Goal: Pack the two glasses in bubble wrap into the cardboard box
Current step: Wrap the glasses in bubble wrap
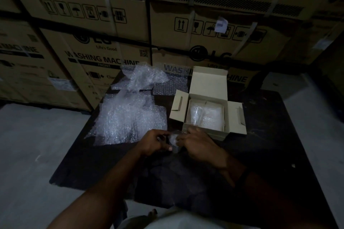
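Very dim and grainy. Weak light catches the bubble wrap (128, 115) and cardboard box (208, 87); the near edge of the counter (270, 135) sinks into black. Wide-angle distortion bends the stacked cartons (93, 9) towards the frame's edges.

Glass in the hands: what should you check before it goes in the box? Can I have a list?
1. The left hand and right hand both hold the glass: ok.
2. That glass fully covered in wrap: cannot tell, too dark.
3. Flaps of the cardboard box open: ok.
4. Box lined with padding: ok.
5. Room left inside for this glass: cannot tell.
6. Some spare bubble wrap lies left of the box: ok.
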Action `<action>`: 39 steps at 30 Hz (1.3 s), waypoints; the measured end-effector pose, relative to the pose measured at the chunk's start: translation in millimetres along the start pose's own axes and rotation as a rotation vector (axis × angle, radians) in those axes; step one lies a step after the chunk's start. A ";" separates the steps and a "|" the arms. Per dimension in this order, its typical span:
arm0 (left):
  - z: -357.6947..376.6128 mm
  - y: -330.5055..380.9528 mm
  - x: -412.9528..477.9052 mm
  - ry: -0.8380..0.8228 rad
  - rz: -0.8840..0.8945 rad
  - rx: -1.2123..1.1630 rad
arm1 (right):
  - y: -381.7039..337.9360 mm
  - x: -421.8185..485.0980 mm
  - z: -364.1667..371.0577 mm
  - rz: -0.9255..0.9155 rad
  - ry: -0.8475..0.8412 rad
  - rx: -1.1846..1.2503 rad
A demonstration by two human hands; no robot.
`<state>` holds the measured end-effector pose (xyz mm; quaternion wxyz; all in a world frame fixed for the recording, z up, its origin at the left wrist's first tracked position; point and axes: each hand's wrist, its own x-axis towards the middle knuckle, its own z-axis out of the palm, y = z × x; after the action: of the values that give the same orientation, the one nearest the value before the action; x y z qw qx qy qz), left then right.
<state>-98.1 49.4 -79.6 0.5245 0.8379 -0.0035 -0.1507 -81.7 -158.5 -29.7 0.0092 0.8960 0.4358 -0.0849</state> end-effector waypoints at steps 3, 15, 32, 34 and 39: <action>-7.0 -0.2 0.3 0.006 0.052 0.065 | 1.0 -0.8 -10.3 0.033 0.068 0.143; -61.1 8.4 58.2 0.405 0.126 0.223 | 80.3 -3.7 27.6 0.728 0.049 0.252; -115.7 -14.8 219.3 0.173 -0.393 0.926 | 78.9 5.0 39.8 0.709 0.051 0.150; -116.2 -14.2 222.1 0.229 -0.344 0.936 | 79.7 6.1 41.3 0.718 0.026 0.128; -111.1 -13.1 213.6 0.484 -0.017 0.673 | 80.0 6.9 38.2 0.724 -0.009 0.158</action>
<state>132.3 117.8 -99.4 0.2055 0.9740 0.0780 0.0559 -20.5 -206.1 -73.0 -0.0289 0.9897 0.0827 -0.1136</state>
